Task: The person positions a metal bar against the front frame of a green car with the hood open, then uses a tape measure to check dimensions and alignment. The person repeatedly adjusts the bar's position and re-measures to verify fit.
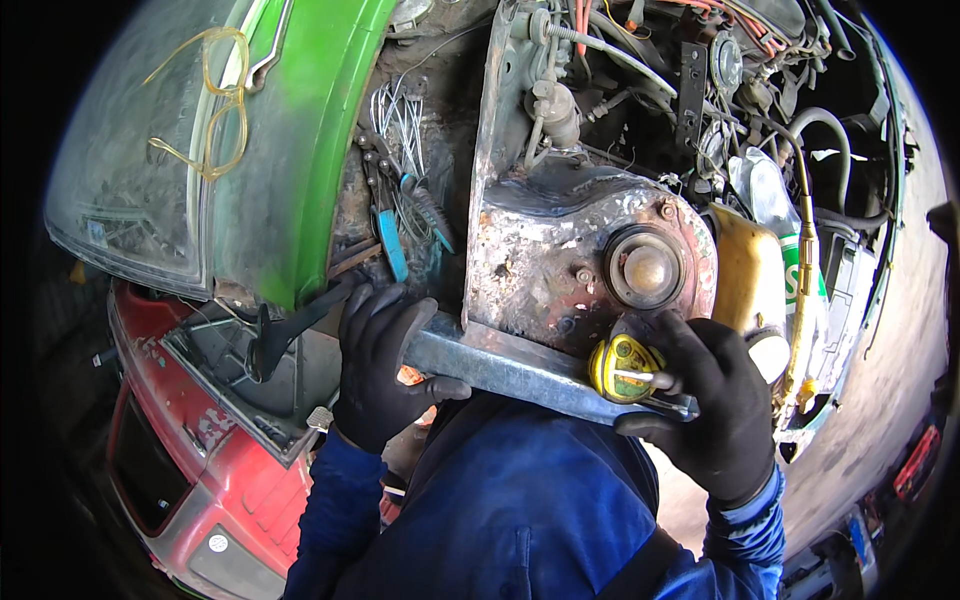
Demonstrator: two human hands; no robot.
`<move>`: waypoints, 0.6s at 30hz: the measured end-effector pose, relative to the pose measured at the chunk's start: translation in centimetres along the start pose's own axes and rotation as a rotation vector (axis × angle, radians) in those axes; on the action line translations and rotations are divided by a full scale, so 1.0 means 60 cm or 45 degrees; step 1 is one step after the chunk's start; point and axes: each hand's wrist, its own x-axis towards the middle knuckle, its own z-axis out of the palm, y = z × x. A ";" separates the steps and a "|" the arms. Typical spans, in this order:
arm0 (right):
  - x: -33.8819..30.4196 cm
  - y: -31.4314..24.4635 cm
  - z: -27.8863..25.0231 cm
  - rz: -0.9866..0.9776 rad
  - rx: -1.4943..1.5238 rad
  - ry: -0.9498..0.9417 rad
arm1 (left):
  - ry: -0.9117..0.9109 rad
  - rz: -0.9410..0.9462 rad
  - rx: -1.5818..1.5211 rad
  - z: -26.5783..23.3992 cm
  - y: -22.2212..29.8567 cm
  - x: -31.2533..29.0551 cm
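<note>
A long grey sheet-metal channel [510,366] lies along the near edge of the open engine bay, just in front of my body. My left hand [385,365], in a black glove, grips its left end, thumb reaching along the side. In my gloved right hand [715,405] is a yellow tape measure [622,368], held close against the channel's right end. A small white strip crosses the tape measure's face near my fingers; I cannot tell what it is. Beyond the channel rises the worn inner wing [530,260] with its round strut mount [646,266].
Blue-handled pliers [390,235] and loose wires lie in the recess beside the green body panel [320,130]. Glasses [222,105] rest on the windscreen. A yellowish reservoir [750,265] and a plastic bottle [775,205] stand at right. A red car [215,450] is at lower left.
</note>
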 end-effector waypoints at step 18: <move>-0.021 0.002 -0.041 0.135 -0.095 0.590 | 0.107 0.034 -0.034 0.009 0.002 0.004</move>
